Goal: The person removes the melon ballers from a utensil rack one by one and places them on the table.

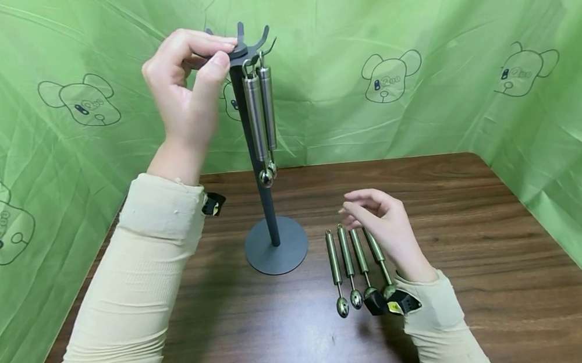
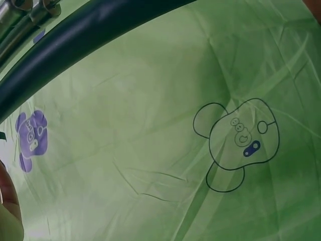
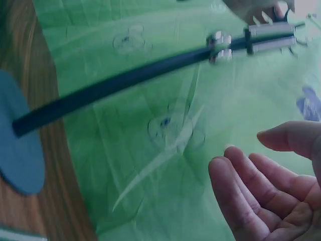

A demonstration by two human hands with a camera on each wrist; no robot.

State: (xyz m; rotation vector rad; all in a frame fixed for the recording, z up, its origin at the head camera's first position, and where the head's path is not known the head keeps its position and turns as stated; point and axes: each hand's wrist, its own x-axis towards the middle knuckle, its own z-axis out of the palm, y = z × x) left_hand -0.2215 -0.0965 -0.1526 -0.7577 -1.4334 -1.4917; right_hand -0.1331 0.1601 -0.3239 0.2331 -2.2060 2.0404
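Observation:
My left hand pinches the hub of a dark utensil stand between thumb and fingers. Two steel utensils, each with a thick handle and a shiny rounded end, hang from hooks on the stand's right side; the front one partly covers the other. Several similar steel utensils lie side by side on the table. Above their handle tops is my right hand, covering part of the rightmost one. In the right wrist view its fingers are loosely bent, apart from the thumb, and hold nothing.
The stand's round base rests on a brown wood-grain table. Green cloth printed with bear faces hangs behind and at both sides. Bare hooks stick out from the stand's top.

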